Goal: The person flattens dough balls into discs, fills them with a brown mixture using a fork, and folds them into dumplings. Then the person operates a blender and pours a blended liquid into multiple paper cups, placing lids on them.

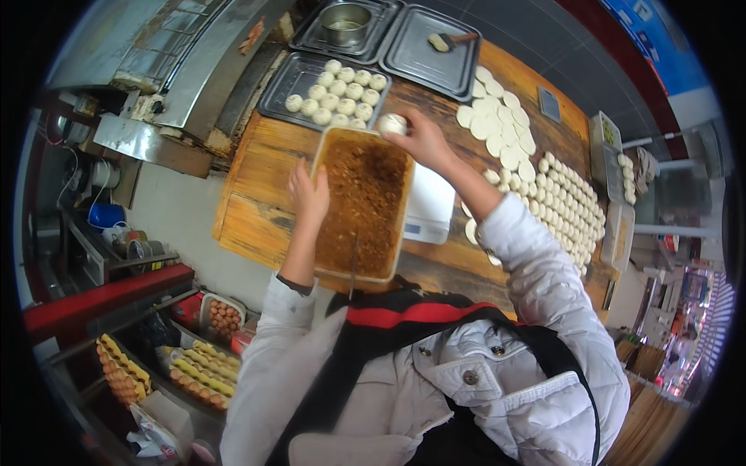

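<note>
White and round, a dough bun sits in our right hand — fingers and thumb clamped on its side — at the far right corner of the tub of brown filling. Our left hand, thumb parted from its fingers, is by the tub's left wall.

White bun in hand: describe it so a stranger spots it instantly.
On the wooden table, find the tub of brown filling. At its far right corner, the right hand holds the white bun. Unlike the buns on the tray, it alone is held.
</note>
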Demonstrator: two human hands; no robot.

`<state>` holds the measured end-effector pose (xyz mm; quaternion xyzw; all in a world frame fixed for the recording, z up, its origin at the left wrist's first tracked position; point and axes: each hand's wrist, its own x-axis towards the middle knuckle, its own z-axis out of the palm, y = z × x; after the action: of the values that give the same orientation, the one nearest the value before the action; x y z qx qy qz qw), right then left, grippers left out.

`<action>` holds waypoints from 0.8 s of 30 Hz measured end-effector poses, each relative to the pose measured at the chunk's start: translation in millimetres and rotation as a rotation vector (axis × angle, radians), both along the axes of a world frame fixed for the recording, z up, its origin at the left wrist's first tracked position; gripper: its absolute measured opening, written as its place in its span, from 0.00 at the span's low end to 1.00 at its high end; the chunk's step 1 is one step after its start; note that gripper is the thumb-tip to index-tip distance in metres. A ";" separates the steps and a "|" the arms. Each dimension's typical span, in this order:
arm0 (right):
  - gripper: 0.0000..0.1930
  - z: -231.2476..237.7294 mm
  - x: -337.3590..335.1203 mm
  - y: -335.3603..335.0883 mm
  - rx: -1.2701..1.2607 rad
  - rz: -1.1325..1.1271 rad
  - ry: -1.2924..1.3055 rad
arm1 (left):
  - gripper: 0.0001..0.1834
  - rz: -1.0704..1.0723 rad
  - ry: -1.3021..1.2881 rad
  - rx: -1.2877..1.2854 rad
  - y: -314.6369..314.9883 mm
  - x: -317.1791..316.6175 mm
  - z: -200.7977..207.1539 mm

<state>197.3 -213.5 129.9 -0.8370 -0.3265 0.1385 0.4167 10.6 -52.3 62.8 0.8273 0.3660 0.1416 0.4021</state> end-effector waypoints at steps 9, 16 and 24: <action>0.27 -96.5 84.3 283.2 -0.220 0.211 -0.317 | 0.27 0.013 0.142 0.068 14.2 -8.1 -35.3; 0.22 -124.2 112.2 296.9 -0.645 0.351 -0.455 | 0.26 0.031 0.044 0.191 8.2 -10.9 -37.5; 0.21 -15.7 106.1 55.1 -0.213 0.067 -0.209 | 0.30 0.046 0.203 0.222 5.9 -9.0 -45.3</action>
<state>303.4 -158.4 114.2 -0.8748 -0.3795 0.0982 0.2846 1.6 -46.5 17.4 0.8680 0.4060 0.1059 0.2657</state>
